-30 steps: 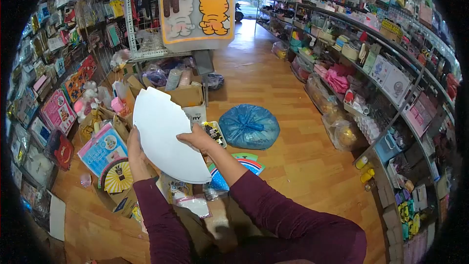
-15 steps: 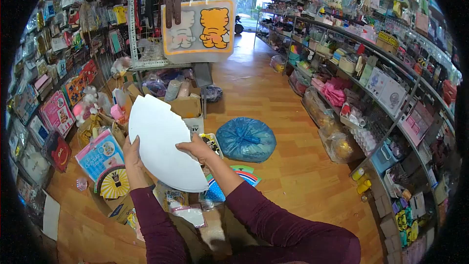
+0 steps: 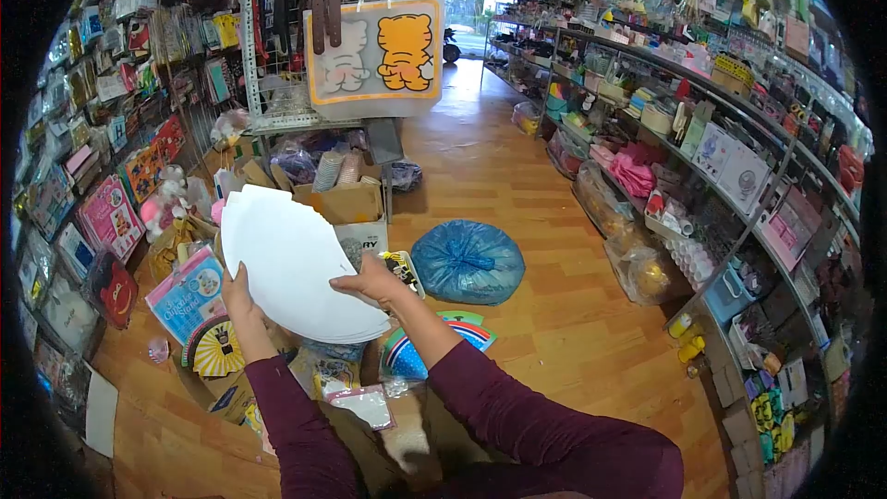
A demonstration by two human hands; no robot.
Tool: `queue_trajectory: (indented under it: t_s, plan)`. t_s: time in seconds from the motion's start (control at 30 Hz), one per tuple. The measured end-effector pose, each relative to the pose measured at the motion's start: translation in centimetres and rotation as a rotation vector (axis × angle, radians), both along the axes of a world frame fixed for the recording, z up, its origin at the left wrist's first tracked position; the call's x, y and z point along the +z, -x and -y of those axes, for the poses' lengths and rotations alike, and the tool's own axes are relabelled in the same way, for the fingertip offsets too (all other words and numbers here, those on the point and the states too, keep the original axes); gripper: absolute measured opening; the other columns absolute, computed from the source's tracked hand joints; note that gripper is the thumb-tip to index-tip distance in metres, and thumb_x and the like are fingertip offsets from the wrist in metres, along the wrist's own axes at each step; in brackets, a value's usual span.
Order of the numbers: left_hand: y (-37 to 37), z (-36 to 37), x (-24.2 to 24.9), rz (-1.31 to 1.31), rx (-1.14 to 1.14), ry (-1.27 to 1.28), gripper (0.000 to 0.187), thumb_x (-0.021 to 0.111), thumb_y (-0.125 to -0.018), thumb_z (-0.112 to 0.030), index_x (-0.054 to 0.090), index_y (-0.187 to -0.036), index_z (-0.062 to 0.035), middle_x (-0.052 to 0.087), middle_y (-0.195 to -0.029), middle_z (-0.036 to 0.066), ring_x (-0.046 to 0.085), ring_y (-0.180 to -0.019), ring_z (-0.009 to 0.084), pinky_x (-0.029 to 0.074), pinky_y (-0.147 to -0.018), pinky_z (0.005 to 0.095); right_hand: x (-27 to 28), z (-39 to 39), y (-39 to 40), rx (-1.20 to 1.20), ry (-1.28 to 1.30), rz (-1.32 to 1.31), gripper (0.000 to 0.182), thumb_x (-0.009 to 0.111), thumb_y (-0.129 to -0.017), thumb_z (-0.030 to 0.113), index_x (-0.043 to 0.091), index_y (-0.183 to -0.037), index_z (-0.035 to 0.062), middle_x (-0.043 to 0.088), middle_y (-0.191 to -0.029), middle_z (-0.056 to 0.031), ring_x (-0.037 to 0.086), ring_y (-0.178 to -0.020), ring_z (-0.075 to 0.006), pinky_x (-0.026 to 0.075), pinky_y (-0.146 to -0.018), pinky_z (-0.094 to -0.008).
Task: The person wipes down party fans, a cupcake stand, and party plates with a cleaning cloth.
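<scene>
A stack of white fan-shaped card sheets [image 3: 286, 259] is held up in front of me, plain side showing, its edges slightly spread. My left hand [image 3: 244, 303] grips its left edge, thumb on the front. On the right edge, my right hand [image 3: 372, 282] is closed with the thumb on top; its other fingers are mostly behind the sheets. Below the stack lie a blue rainbow-edged card piece [image 3: 403, 359] and flat packets in clear wrap [image 3: 367, 405]. A yellow-and-white striped card piece [image 3: 214, 351] rests near my left forearm, beside a blue cupcake stand package [image 3: 189, 296].
A tied blue plastic bag [image 3: 467, 263] sits on the wooden floor [image 3: 564, 351]. Beyond the sheets stands an open cardboard box [image 3: 346, 204]. A tiger-print bag [image 3: 374, 60] hangs from a rack. Packed metal shelves [image 3: 684, 157] run along the right; hanging goods cover the left wall.
Both hands have tipped the sheet stack and shifted it slightly left; its lower edge has risen, and more of the rainbow-edged piece shows. My grip stays on both edges.
</scene>
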State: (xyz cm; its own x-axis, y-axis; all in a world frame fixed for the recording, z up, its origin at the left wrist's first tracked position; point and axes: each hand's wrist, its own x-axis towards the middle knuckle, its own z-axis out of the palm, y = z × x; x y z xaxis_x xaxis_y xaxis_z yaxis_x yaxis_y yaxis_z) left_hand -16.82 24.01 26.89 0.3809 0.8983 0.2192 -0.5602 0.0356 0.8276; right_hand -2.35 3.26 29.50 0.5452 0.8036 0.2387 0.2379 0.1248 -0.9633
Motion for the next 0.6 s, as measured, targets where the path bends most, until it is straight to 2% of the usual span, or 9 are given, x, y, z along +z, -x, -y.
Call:
queue_trajectory:
  t_s: [0.13, 0.27, 0.37, 0.43, 0.5, 0.53, 0.6]
  plan:
    - [-0.3, -0.2, 0.0, 0.033, -0.008, 0.0, 0.023, 0.05, -0.084, -0.014, 0.047, -0.104, -0.0018, 0.053, -0.1, 0.011, 0.055, -0.087, 0.0219, 0.045, -0.075, 0.0353, 0.0, 0.4, 0.0, -0.033, 0.057, -0.045, 0.055, 0.074, -0.062, 0.017, 0.046, -0.103, -0.0085, 0.057, -0.093, -0.0132, 0.054, -0.084, -0.018, 0.044, -0.075, -0.0265]
    - [-0.6, -0.4, 0.2, 0.177, -0.072, 0.058, 0.031, 0.047, -0.086, -0.019, 0.045, -0.109, 0.0009, 0.054, -0.102, 0.012, 0.054, -0.091, 0.0216, 0.044, -0.079, 0.0335, -0.2, 0.4, -0.3, -0.027, 0.029, -0.108, 0.055, 0.073, -0.063, 0.016, 0.045, -0.103, -0.0089, 0.056, -0.095, -0.0136, 0.054, -0.084, -0.0179, 0.044, -0.075, -0.0261]
    - [-0.5, -0.1, 0.5, 0.274, -0.112, 0.095, 0.035, 0.047, -0.086, -0.022, 0.045, -0.111, 0.0028, 0.054, -0.103, 0.012, 0.054, -0.093, 0.0209, 0.043, -0.082, 0.0328, -1.2, -0.2, -1.1, 0.107, -0.008, -0.224, 0.06, 0.073, -0.063, 0.02, 0.042, -0.105, -0.0083, 0.055, -0.095, -0.0149, 0.053, -0.087, -0.0211, 0.044, -0.076, -0.03]
    - [-0.5, -0.1, 0.7, 0.303, -0.121, 0.108, 0.037, 0.047, -0.086, -0.023, 0.044, -0.112, 0.0033, 0.054, -0.104, 0.012, 0.054, -0.094, 0.0211, 0.043, -0.082, 0.0328, -0.3, 0.4, -0.7, -0.008, 0.026, -0.178, 0.057, 0.073, -0.063, 0.021, 0.042, -0.101, -0.0088, 0.055, -0.095, -0.0155, 0.053, -0.086, -0.0206, 0.045, -0.073, -0.0293]
    - [-0.5, -0.2, 0.6, 0.352, -0.271, 0.063, 0.035, 0.047, -0.086, -0.026, 0.045, -0.11, -0.0002, 0.054, -0.105, 0.01, 0.054, -0.092, 0.02, 0.044, -0.08, 0.0317, -1.2, -0.2, -1.3, -0.009, 0.037, -0.148, 0.056, 0.073, -0.064, 0.022, 0.042, -0.1, -0.0089, 0.055, -0.095, -0.0165, 0.053, -0.086, -0.0213, 0.044, -0.074, -0.0298]
    - [-0.6, 0.0, 0.6, 0.358, -0.268, 0.061, 0.035, 0.047, -0.086, -0.026, 0.045, -0.11, -0.0002, 0.054, -0.105, 0.01, 0.054, -0.092, 0.02, 0.044, -0.08, 0.0317, -1.8, -0.6, -1.6, -0.014, 0.047, -0.126, 0.056, 0.072, -0.064, 0.023, 0.042, -0.099, -0.009, 0.054, -0.094, -0.0175, 0.053, -0.087, -0.0219, 0.044, -0.074, -0.0304]
    - [-0.6, 1.1, 1.1, 0.133, -0.079, 0.164, 0.031, 0.046, -0.087, -0.03, 0.047, -0.105, -0.0055, 0.055, -0.101, 0.007, 0.055, -0.088, 0.018, 0.045, -0.076, 0.0305, -1.4, -0.3, -1.1, -0.073, 0.068, -0.046, 0.055, 0.072, -0.065, 0.024, 0.043, -0.098, -0.0084, 0.054, -0.094, -0.0185, 0.052, -0.087, -0.023, 0.043, -0.076, -0.0313]
